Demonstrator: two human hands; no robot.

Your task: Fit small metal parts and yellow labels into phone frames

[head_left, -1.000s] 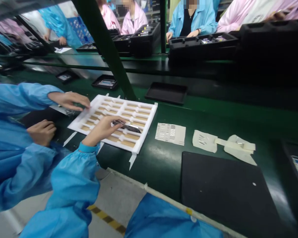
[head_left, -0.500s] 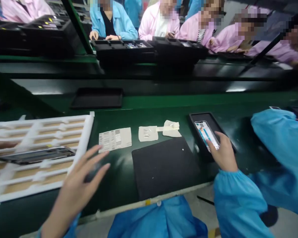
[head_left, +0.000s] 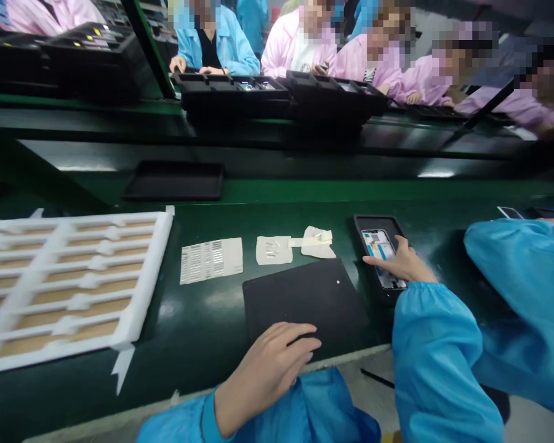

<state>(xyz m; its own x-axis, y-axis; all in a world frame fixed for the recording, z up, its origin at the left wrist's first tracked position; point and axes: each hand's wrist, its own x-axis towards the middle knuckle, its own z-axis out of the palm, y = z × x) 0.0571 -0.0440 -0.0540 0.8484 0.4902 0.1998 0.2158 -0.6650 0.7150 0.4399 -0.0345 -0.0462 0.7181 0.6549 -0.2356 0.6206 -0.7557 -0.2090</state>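
Two bare hands lie well apart — the left hand (head_left: 263, 378), loosely curled and holding nothing, rests on the near edge of a matte black rectangular mat (head_left: 305, 295); the right hand (head_left: 401, 264), open and not grasping, touches a colour-screened smartphone (head_left: 378, 246) lying in a black plastic tray (head_left: 378, 220).

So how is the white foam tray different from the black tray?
The white foam tray is much bigger than the black tray. The white tray has rows of tan slots, while the black tray holds a phone. Both lie flat on the green workbench.
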